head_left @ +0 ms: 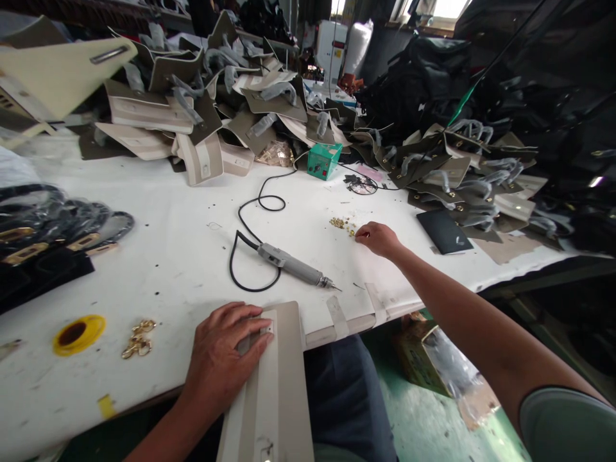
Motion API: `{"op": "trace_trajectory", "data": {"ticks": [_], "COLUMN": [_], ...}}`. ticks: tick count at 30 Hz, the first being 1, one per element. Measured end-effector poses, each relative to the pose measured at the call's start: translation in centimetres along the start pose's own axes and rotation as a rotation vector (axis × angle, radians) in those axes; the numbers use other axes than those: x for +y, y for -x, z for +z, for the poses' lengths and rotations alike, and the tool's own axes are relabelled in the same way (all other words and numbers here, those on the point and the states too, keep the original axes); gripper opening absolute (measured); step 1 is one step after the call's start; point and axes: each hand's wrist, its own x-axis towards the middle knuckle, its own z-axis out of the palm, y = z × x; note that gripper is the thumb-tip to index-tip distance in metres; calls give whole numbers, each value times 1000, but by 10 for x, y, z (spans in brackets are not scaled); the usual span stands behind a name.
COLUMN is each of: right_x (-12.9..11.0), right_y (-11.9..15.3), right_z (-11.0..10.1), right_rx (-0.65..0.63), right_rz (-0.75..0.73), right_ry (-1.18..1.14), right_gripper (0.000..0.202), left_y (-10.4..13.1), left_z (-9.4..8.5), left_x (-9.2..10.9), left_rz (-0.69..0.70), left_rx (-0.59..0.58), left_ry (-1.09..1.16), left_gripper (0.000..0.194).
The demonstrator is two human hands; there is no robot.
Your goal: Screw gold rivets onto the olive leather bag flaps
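My left hand (228, 353) lies spread on a beige bag panel (289, 378) with a pale stripe, its fingertips beside a small fitting on the stripe. The panel rests over my lap against the table's front edge. Out on the table, my right hand (378, 239) has its fingertips pinched together at a small pile of gold hardware pieces (339, 222). Whatever is between those fingertips is too small to make out. Between the hands lies a grey electric screwdriver (293, 264) with a thin bit, its black cord leading to a green control box (324, 160).
Beige and olive bag panels (197, 115) with wrapped handles are heaped along the back; more lie at right (447, 173). Left are black wrapped handles (58, 224), a yellow tape roll (78, 335) and gold clasps (139, 338). A black flat piece (443, 231) lies right.
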Motion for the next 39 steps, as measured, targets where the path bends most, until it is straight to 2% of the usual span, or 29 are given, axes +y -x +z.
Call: {"op": "trace_trajectory", "data": {"ticks": [4, 11, 19, 31, 39], "right_x": [-1, -4, -5, 6, -3], "right_y": [-3, -2, -7, -4, -13], "right_z": [-4, -5, 3, 5, -4], "right_rx": [-36, -70, -9, 9, -70], "right_rz": [-9, 28, 56, -25, -16], "right_ry": [-18, -69, -7, -35, 1], "right_gripper": [15, 23, 18, 19, 11], "left_y": [0, 1, 1, 2, 2], "left_z": [0, -1, 0, 1, 1], "left_x": [1, 1, 1, 0, -1], "left_rz": [-5, -10, -8, 5, 17], "left_rx": [-15, -20, -23, -12, -11], "left_ry": [5, 9, 15, 10, 15], "left_gripper": [18, 16, 16, 16, 16]}}
